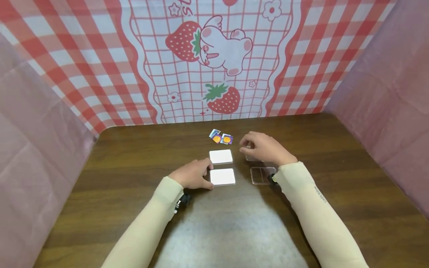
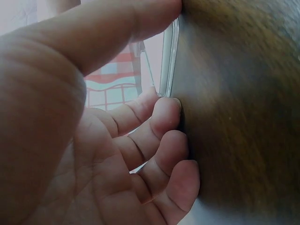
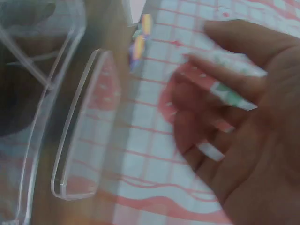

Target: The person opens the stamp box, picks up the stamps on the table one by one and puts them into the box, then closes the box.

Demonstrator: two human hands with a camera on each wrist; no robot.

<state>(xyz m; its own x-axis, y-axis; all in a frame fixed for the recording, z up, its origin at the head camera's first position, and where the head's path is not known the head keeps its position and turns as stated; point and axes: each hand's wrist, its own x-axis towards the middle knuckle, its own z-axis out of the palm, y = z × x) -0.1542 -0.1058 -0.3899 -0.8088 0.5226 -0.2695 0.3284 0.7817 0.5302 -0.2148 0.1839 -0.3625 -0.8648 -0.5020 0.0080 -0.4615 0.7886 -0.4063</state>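
Note:
My left hand point(image 1: 194, 174) spans the left end of the near flat clear plastic case point(image 1: 222, 176), which has a bright white top. Its thumb is at one corner and its fingers at the other; the left wrist view shows the case edge point(image 2: 169, 58) between thumb and fingertips. My right hand point(image 1: 264, 147) hovers, fingers loosely bent and holding nothing, over a clear tray point(image 1: 253, 159) that it partly hides. Nearer me is another clear tray point(image 1: 258, 175) with a dividing line, partly behind my right wrist.
A second white-topped case point(image 1: 221, 156) lies just beyond the near one. Several small colourful cards point(image 1: 226, 139) lie further back on the brown wooden table point(image 1: 134, 160). A red-and-white strawberry cloth point(image 1: 221, 74) hangs behind, with pink cloth point(image 1: 37, 111) at the sides.

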